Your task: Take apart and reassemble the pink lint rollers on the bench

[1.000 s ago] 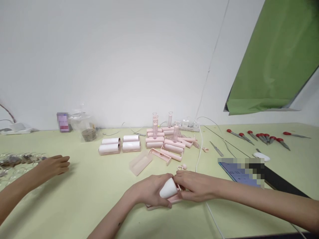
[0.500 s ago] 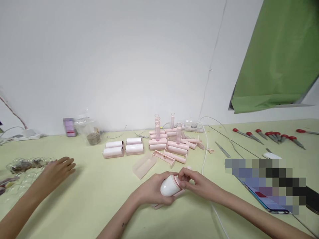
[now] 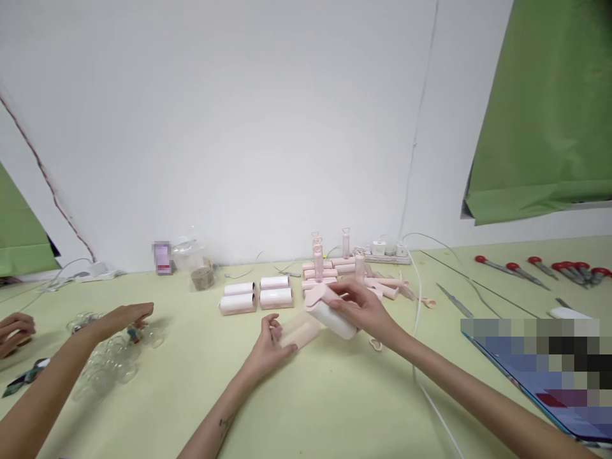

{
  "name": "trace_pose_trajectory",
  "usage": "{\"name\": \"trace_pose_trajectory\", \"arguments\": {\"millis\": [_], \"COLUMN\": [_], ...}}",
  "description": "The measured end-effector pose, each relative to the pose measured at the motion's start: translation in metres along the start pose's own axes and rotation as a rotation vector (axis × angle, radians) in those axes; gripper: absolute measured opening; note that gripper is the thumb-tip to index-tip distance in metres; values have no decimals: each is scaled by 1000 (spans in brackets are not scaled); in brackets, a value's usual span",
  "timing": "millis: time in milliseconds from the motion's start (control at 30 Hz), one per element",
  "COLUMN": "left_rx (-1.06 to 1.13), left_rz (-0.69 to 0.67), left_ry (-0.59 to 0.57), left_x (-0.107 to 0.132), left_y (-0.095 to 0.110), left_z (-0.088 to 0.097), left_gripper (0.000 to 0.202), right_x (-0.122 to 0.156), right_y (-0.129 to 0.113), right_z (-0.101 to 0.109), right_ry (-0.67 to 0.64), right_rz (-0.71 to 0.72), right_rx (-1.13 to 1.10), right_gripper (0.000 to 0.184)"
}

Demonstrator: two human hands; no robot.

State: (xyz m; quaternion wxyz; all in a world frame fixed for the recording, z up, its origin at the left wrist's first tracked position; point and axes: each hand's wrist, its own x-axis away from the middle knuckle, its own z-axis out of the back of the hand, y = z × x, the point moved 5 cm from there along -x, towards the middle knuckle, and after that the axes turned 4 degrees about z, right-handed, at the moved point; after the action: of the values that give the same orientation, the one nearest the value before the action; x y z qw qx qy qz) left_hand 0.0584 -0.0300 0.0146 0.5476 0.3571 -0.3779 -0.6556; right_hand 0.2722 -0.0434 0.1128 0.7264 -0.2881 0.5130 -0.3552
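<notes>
My right hand (image 3: pixel 370 313) grips a lint roller (image 3: pixel 335 322) with a white body and a pink end, held tilted above the table. To its left, my left hand (image 3: pixel 268 347) reaches round the near-left end of a translucent pink cover (image 3: pixel 306 333). Its thumb and fingers are apart, and whether they touch the cover is hard to tell. A small pale pink heart-shaped loop (image 3: pixel 375 344) lies just below my right hand. Behind it are pink roller frames and handles (image 3: pixel 319 274), some standing upright. White rollers in pairs (image 3: pixel 276 298) lie further left.
Another person's hand (image 3: pixel 127 317) is over clear plastic bubbles (image 3: pixel 108 363) at left, with a further hand (image 3: pixel 16 331) at the edge. A white cable (image 3: pixel 419 299) runs down the right side. Red-handled tools (image 3: pixel 521 271), a blade (image 3: pixel 454 299) and a phone (image 3: pixel 530 376) lie right.
My left hand has let go of the roller and moved left to the translucent cover. The right hand now holds the roller alone, higher up. The view has shifted left.
</notes>
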Motion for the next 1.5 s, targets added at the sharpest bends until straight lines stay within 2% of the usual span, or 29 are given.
{"name": "trace_pose_trajectory", "arguments": {"millis": [100, 200, 300, 367, 467, 567, 700, 800, 900, 1033, 1133, 1233, 1333, 1400, 1500], "left_rx": [137, 298, 292, 253, 182, 72, 43, 84, 95, 96, 56, 31, 28, 38, 65], "left_rz": [-70, -117, -121, -124, -143, -202, -259, -203, -132, -80, -97, -127, -144, -147, -137], "left_ry": [-167, -325, -342, -332, -331, -321, -321, -332, -315, -308, -331, -335, -331, -335, -360], "left_x": [8, 14, 15, 14, 15, 19, 22, 19, 17, 18, 21, 23, 22, 21, 20], "left_y": [-4, -1, 0, 0, 1, 6, 12, 9, 5, 4, 7, 9, 10, 10, 11], "left_z": [-7, -15, -16, -14, -12, -14, -22, -26, -26, -24, -25, -25, -25, -25, -25], "left_gripper": [70, 70, 68, 66, 62, 49, 40, 43, 54, 62, 56, 45, 43, 42, 42], "right_x": [-9, -2, 10, 16, 17, 18, 37, 48, 37, -3, -22, -22, -13, -8, -4], "right_y": [-6, -1, 11, 16, 13, 15, 30, 40, 45, 58, 71, 79, 79, 76, 66], "right_z": [-30, -62, -87, -95, -82, -40, 23, 42, 30, -9, -35, -49, -52, -47, -19], "right_ry": [-216, -392, -462, -482, -421, -356, -429, -413, -348, -307, -336, -372, -389, -388, -319], "right_rz": [104, 204, 206, 201, 241, 183, 92, 77, 96, 115, 144, 186, 197, 198, 185], "right_rx": [166, 355, 450, 472, 545, 710, 858, 909, 940, 992, 1015, 1001, 973, 948, 932], "right_gripper": [24, 23, 19, 18, 22, 23, 19, 21, 25, 25, 21, 18, 18, 15, 17]}}
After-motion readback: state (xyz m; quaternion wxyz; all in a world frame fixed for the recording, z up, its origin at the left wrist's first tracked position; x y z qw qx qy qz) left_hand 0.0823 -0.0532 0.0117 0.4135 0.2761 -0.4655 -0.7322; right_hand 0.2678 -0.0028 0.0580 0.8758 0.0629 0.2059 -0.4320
